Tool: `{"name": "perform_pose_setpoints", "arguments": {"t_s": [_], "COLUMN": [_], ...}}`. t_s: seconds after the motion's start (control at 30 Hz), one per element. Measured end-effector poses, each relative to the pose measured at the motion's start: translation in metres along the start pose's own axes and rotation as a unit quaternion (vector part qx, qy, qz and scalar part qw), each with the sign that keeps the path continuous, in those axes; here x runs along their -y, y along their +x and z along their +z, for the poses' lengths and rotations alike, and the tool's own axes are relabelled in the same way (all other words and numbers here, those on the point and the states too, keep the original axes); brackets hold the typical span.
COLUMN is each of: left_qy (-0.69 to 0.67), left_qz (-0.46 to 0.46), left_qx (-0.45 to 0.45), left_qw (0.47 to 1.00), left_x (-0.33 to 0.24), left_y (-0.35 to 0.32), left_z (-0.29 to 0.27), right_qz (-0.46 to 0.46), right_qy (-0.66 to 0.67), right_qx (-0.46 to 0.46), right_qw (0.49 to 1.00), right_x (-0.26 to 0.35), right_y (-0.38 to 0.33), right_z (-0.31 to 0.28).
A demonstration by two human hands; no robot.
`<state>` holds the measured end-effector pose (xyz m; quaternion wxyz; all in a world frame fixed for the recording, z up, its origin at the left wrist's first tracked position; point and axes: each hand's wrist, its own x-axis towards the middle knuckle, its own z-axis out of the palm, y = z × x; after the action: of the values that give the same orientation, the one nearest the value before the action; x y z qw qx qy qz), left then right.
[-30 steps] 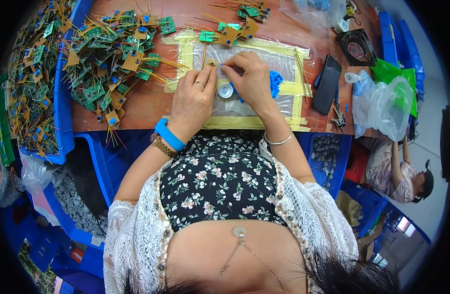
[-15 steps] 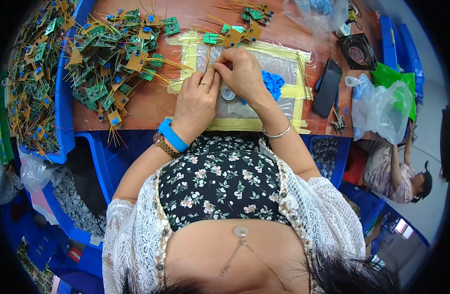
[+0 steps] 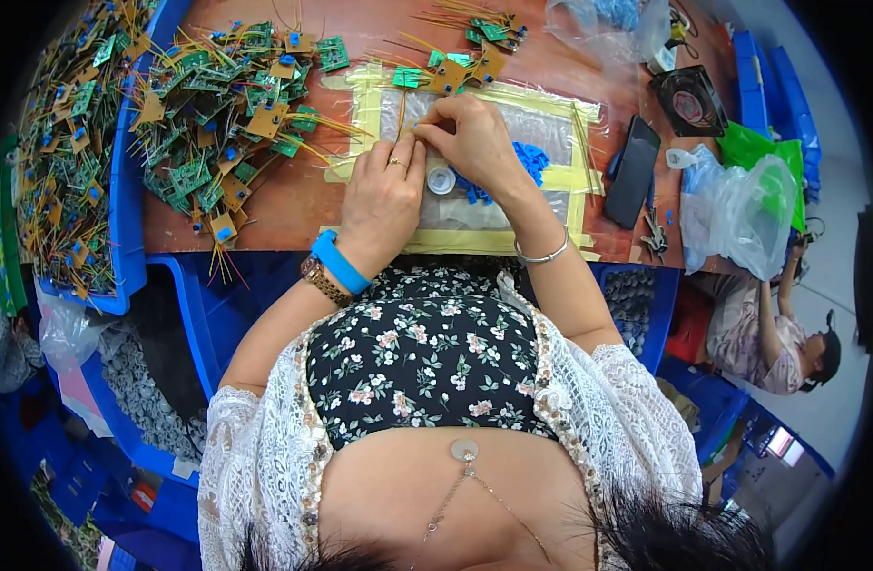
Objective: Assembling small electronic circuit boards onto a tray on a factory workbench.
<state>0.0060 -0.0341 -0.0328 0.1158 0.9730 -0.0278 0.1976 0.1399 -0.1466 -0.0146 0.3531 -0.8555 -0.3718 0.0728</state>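
My left hand (image 3: 384,195) and my right hand (image 3: 470,143) meet over a clear plastic sheet (image 3: 541,128) taped down with yellow tape (image 3: 577,179) on the brown table. Their fingertips pinch a small part with thin yellow leads (image 3: 410,119); the part itself is mostly hidden by the fingers. A small white cap (image 3: 441,180) lies between the hands. Several small blue pieces (image 3: 527,157) lie just right of my right hand. A blue band and a watch are on my left wrist, and a thin bangle on my right.
A heap of small green and tan circuit boards with yellow wires (image 3: 222,100) covers the table's left. A blue bin (image 3: 70,162) holds more. A few boards (image 3: 465,52) lie beyond the sheet. A black phone (image 3: 632,171), a small fan (image 3: 688,100) and plastic bags (image 3: 741,209) are at right. Another person (image 3: 779,333) sits lower right.
Both hands have shifted slightly up the sheet, away from my body, still together on the small part. The white cap now shows between them.
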Motion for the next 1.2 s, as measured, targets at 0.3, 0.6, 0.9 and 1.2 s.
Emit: {"name": "perform_pose_setpoints", "arguments": {"t_s": [0.3,0.6,0.9,1.2], "left_qy": [0.007,0.047,0.219,-0.052], "left_qz": [0.017,0.005,-0.098,-0.048], "left_qx": [-0.008,-0.044,-0.06,-0.028], "left_qw": [1.0,0.998,0.969,0.997], "left_x": [0.0,0.018,0.054,0.018], "left_y": [-0.004,0.009,0.02,0.009], "left_z": [-0.008,-0.04,-0.04,-0.038], "right_qz": [-0.067,-0.075,-0.162,-0.224], "right_qy": [-0.122,-0.162,0.035,0.071], "right_qx": [-0.201,-0.198,-0.264,-0.036], "right_qw": [0.97,0.964,0.95,0.971], "right_x": [-0.019,-0.014,0.005,0.016], "right_y": [0.013,0.016,-0.012,-0.038], "right_z": [-0.008,-0.009,-0.002,0.007]}}
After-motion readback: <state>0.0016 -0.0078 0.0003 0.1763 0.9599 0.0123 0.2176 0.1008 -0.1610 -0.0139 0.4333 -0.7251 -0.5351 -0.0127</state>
